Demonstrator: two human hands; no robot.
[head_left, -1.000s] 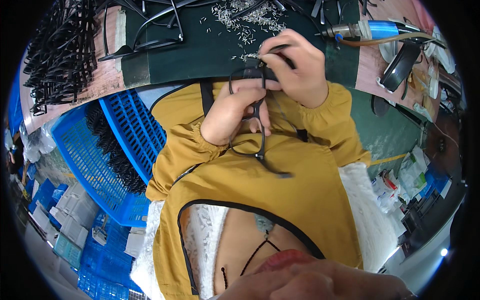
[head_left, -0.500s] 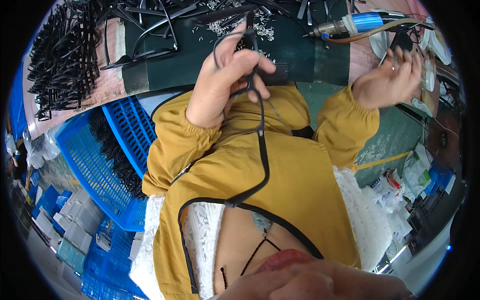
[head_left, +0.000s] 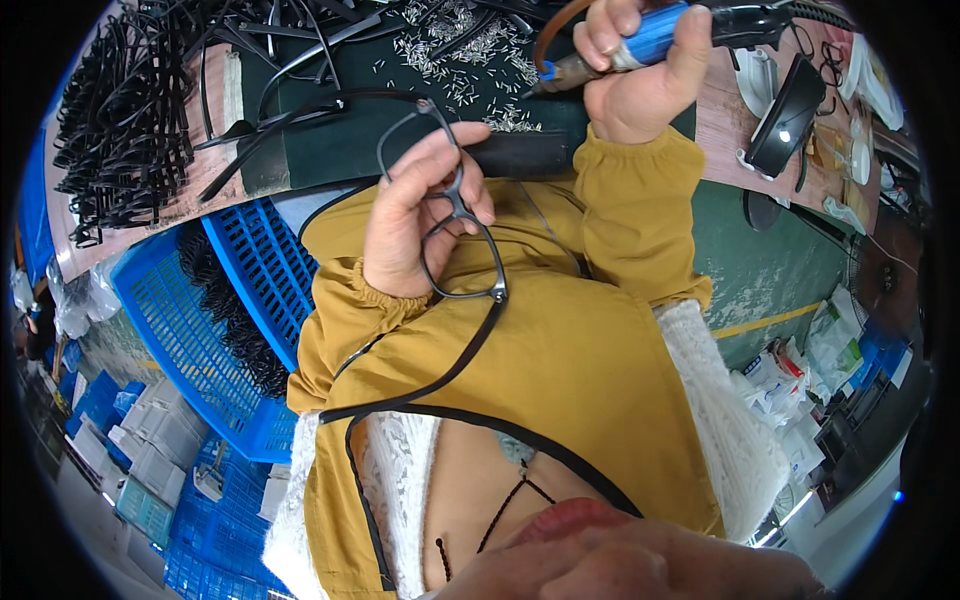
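Observation:
My left hand (head_left: 415, 215) is closed around the front of a black eyeglass frame (head_left: 497, 292), held in front of my yellow apron. Both temples are spread: one stretches left over the table edge, the other curves down across the apron. My right hand (head_left: 640, 85) grips a blue-bodied electric screwdriver (head_left: 655, 32) at the far side of the table. Its tip points left, over a dark green mat (head_left: 370, 140) strewn with small silvery screws (head_left: 465, 60). A black block (head_left: 525, 153) lies at the mat's near edge.
A tall pile of black eyeglass frames (head_left: 125, 120) stands at the table's left, with loose temples (head_left: 320, 45) beside it. A black phone (head_left: 787, 118) lies on the right. Blue baskets (head_left: 170, 330) with dark contents stand below, left of my lap.
My right hand has moved left from beside the phone and taken up the screwdriver. My left hand has lowered and turned the eyeglass frame, so its far temple now points left.

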